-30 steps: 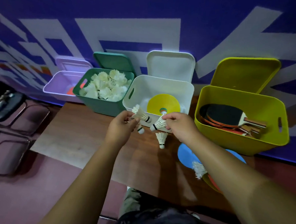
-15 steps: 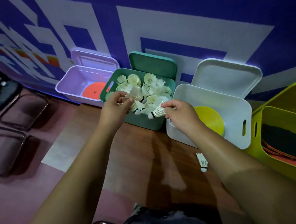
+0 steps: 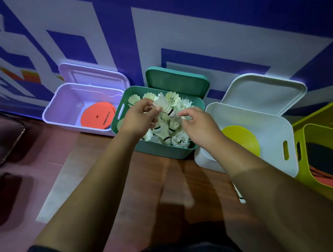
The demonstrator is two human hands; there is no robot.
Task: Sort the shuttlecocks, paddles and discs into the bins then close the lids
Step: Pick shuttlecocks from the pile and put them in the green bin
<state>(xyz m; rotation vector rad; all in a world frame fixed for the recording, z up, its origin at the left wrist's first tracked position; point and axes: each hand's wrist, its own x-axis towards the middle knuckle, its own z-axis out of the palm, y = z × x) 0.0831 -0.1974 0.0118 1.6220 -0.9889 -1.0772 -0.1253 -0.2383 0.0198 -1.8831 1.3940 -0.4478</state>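
Note:
Both my hands are over the green bin [image 3: 160, 153], which is filled with several white shuttlecocks [image 3: 177, 140]. My left hand [image 3: 140, 117] pinches one shuttlecock [image 3: 165, 105] by its feathers, cork end pointing down-right. My right hand [image 3: 199, 125] hovers beside it with loosely curled fingers and nothing in them. The purple bin [image 3: 52, 108] holds an orange disc [image 3: 97, 117]. A yellow disc [image 3: 240, 139] lies in the white bin [image 3: 286, 170]. Dark paddles [image 3: 323, 163] lie in the yellow bin [image 3: 303, 144]. One shuttlecock [image 3: 240, 196] lies on the table, partly hidden by my right forearm.
All the visible lids stand open against the blue and white wall: purple lid [image 3: 93, 77], green lid [image 3: 176, 82], white lid [image 3: 264, 92]. The brown table [image 3: 158, 183] runs under the bins. Dark chair seats [image 3: 3, 136] are at the left.
My view swung left and both hands moved from the white bin to above the green bin. My right hand no longer holds its shuttlecock; my left hand still holds one.

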